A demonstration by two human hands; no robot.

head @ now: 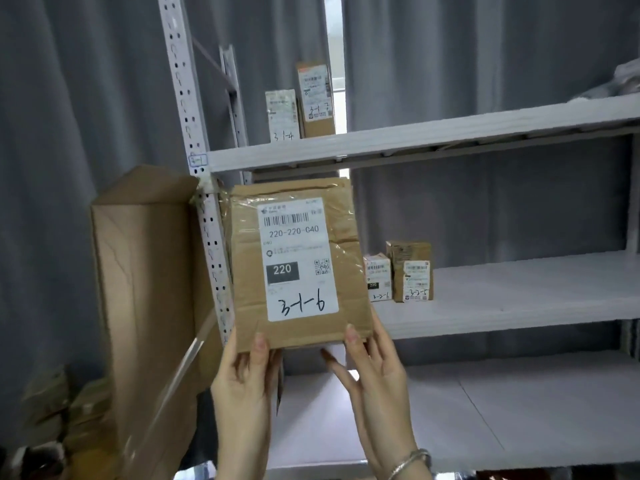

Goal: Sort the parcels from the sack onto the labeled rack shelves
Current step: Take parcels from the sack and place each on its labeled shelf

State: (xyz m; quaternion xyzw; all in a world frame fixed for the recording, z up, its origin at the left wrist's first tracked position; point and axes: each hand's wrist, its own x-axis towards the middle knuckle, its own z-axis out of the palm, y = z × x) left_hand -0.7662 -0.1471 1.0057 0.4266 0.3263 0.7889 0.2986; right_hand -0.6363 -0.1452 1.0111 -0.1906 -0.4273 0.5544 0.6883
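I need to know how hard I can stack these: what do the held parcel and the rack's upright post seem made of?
The held parcel looks like matte brown cardboard, judging by its creased flaps. Wrinkled glare suggests clear glossy tape over it, and its label looks like white paper. The upright post looks like pale painted metal, probably steel, given its punched slots.

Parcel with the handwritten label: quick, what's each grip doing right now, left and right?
Left grip: holding the parcel by its bottom left edge, thumb on the front.
Right grip: holding the same parcel by its bottom right corner.
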